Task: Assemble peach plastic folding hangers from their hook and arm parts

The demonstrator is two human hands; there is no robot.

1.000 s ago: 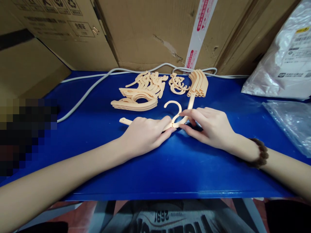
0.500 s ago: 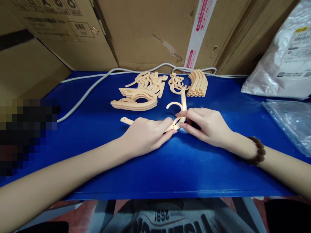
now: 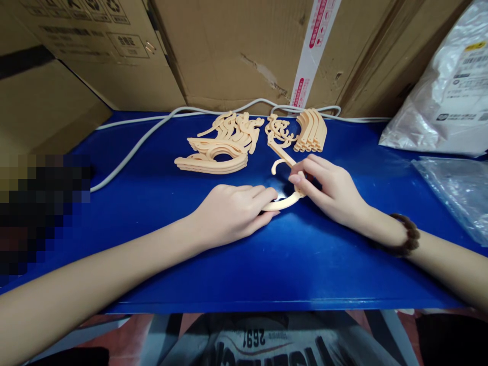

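Note:
Both hands hold a cream plastic hanger assembly low over the blue table. My left hand is closed on its curved arm, with the fingertips pinching near the middle. Thumb and fingers of my right hand grip the joint at the right end. From that joint a straight arm slants up and left, and a small hook curves beside it. Behind are stacked curved arms, a heap of wavy pieces, small hooks and a row of bent pieces.
Cardboard boxes stand along the back, with a white cable running before them. A plastic-wrapped parcel and a clear bag lie at the right. A blurred dark area covers the left edge.
My right hand has moved slightly right with the joint. The straight arm has swung from upright to slanting left, and more of the curved arm shows between the hands.

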